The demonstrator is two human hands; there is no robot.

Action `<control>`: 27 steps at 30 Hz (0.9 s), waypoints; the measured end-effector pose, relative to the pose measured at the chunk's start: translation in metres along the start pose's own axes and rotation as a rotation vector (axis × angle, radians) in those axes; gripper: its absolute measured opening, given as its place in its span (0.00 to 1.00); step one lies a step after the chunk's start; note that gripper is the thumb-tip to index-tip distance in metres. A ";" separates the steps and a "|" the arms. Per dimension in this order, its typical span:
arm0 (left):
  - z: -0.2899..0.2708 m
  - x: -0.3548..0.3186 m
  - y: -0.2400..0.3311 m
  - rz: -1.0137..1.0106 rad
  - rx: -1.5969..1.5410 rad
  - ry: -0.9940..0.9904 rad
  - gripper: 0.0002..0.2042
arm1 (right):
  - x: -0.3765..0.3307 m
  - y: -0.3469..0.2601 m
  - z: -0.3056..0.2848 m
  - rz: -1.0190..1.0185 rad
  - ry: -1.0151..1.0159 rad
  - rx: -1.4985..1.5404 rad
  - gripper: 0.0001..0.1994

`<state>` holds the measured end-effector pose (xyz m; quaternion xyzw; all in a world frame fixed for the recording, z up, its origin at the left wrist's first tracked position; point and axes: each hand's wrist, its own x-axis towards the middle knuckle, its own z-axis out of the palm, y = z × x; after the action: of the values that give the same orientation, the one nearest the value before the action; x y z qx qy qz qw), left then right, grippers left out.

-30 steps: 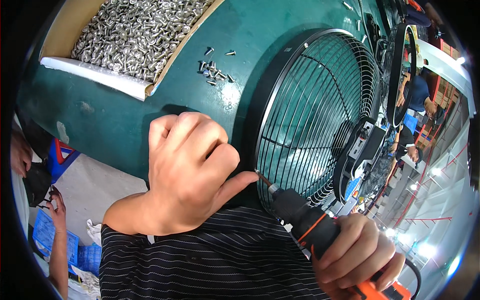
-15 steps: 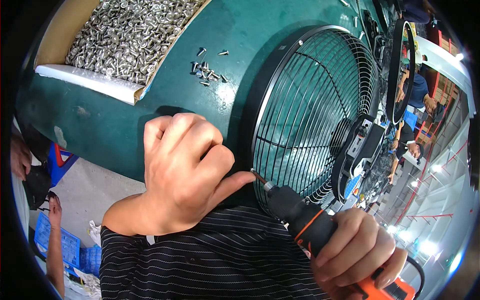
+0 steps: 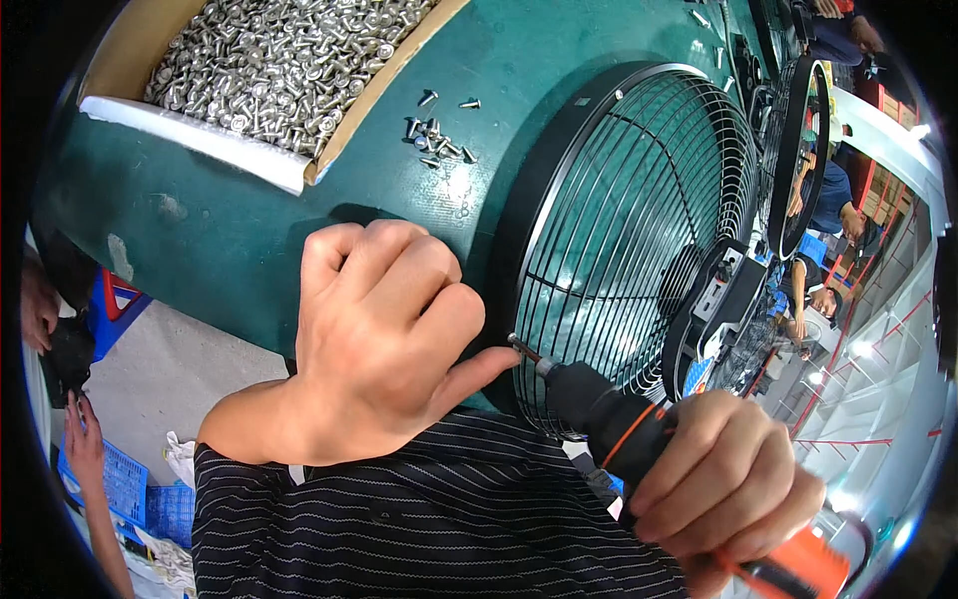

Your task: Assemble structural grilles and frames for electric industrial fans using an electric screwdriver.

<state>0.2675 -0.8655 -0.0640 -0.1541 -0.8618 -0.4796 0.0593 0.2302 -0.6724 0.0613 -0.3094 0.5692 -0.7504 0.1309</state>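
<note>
- I grip the power screwdriver (image 3: 599, 409), black with an orange ring and blurred orange lower part; it slants up leftward, its bit near the fan's rim.
- Ahead of me, the round black fan (image 3: 584, 296) shows a wire grille inside a broad band.

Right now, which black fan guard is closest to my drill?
The large guard on the green table, its rim beside the bit of the drill in your right hand; the next, smaller-looking guard stands farther right.
</note>
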 end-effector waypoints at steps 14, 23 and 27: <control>-0.003 -0.006 0.005 0.009 0.018 0.068 0.24 | 0.009 0.002 0.009 -0.059 -0.154 0.066 0.23; -0.008 -0.021 0.056 0.375 0.007 0.170 0.27 | -0.090 -0.129 -0.017 -0.407 0.460 0.182 0.18; 0.024 -0.039 0.116 0.723 0.060 -0.012 0.26 | -0.182 -0.160 -0.038 -0.563 0.623 0.346 0.17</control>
<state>0.3425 -0.7965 0.0074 -0.4498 -0.7658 -0.4010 0.2245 0.3724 -0.4927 0.1475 -0.1851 0.3416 -0.8981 -0.2059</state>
